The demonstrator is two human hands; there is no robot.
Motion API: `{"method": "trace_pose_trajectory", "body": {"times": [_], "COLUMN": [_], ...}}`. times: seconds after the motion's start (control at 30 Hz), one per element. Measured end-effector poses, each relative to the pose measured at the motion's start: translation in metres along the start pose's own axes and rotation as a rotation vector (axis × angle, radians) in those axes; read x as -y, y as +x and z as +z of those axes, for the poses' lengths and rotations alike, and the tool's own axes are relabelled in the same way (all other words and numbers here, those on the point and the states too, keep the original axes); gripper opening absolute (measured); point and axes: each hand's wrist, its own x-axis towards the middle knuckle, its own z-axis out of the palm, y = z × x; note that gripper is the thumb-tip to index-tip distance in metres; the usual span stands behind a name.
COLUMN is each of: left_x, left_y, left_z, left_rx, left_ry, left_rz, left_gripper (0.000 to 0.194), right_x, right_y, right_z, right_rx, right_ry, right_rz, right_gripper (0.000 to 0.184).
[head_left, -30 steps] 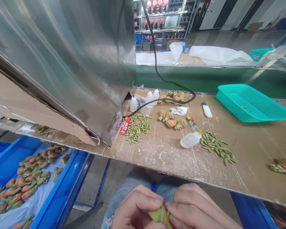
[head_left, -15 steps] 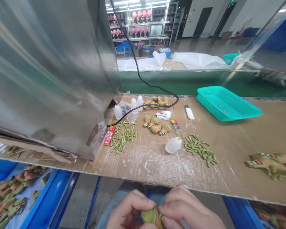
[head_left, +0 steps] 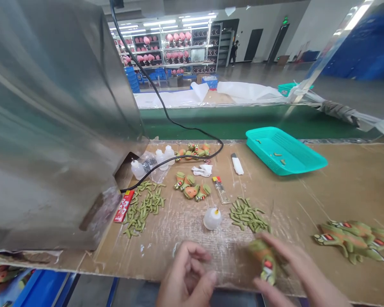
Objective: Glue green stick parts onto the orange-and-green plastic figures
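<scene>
My right hand (head_left: 297, 268) holds a green-and-orange toy animal figure (head_left: 265, 260) between thumb and fingers, over the front of the cardboard-covered table (head_left: 179, 251). Motion blurs the figure; its red mouth and pale eyes face me. My left hand (head_left: 188, 277) is empty, fingers loosely curled and apart from the thumb, at the table's front edge. Just beyond the hands stand a squeeze bottle (head_left: 212, 219) with a yellow tip and a pile of small green toy limbs (head_left: 249, 214). Finished-looking figures with limbs (head_left: 352, 238) lie to the right.
A teal plastic basket (head_left: 286, 155) with a few small pieces sits at the back right. Another limb pile (head_left: 144, 209) and limbless figures (head_left: 192, 187) lie left of centre. A black cable (head_left: 166, 115) crosses the table beside a large metal housing (head_left: 57, 128).
My hands have risen from below the table edge and separated. The figure, earlier between both hands, has moved right in my right hand; my left hand has let go. The view has shifted.
</scene>
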Motion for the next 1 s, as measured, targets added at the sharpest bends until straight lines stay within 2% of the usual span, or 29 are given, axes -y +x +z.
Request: {"method": "trace_pose_trajectory", "body": {"times": [0.1, 0.17, 0.2, 0.27, 0.33, 0.43, 0.53, 0.63, 0.7, 0.8, 0.9, 1.0], "left_x": [-0.007, -0.017, -0.022, -0.032, -0.039, -0.043, -0.037, -0.022, -0.012, -0.005, -0.008, -0.016], "left_y": [0.013, 0.024, 0.03, 0.042, 0.052, 0.055, 0.042, 0.022, 0.012, 0.008, 0.01, 0.012], "left_z": [-0.005, -0.004, -0.002, 0.005, 0.012, 0.014, -0.001, -0.025, -0.039, -0.052, -0.056, -0.057], "left_rx": [-0.169, -0.23, -0.218, -0.166, -0.09, -0.006, -0.015, -0.072, -0.117, -0.082, -0.024, 0.024], "left_ry": [0.281, 0.451, 0.506, 0.536, 0.541, 0.565, 0.588, 0.6, 0.598, 0.638, 0.662, 0.666], "left_rz": [0.119, 0.219, 0.255, 0.296, 0.318, 0.342, 0.34, 0.338, 0.401, 0.514, 0.56, 0.566], "left_gripper": [0.024, 0.031, 0.036, 0.047, 0.051, 0.037, 0.034, 0.036, 0.037, 0.042, 0.048, 0.047], "right_x": [-0.05, -0.066, -0.067, -0.057, -0.037, -0.01, 0.002, 0.003, 0.002, 0.006, 0.023, 0.052], "right_y": [0.0, 0.005, 0.011, 0.027, 0.049, 0.085, 0.115, 0.137, 0.147, 0.15, 0.136, 0.109], "right_z": [-0.013, -0.019, -0.021, -0.017, -0.005, 0.026, 0.056, 0.072, 0.074, 0.065, 0.048, 0.034], "right_rx": [-0.057, -0.127, -0.169, -0.242, -0.241, -0.05, 0.096, 0.178, 0.207, 0.227, 0.28, 0.42], "right_ry": [-0.287, -0.446, -0.493, -0.485, -0.347, -0.197, -0.174, -0.161, -0.122, 0.007, 0.249, 0.631], "right_rz": [0.136, 0.164, 0.171, 0.173, 0.134, 0.068, 0.103, 0.188, 0.25, 0.322, 0.308, 0.267], "right_gripper": [0.056, 0.058, 0.058, 0.054, 0.048, 0.028, 0.024, 0.021, 0.02, 0.009, 0.008, 0.016]}}
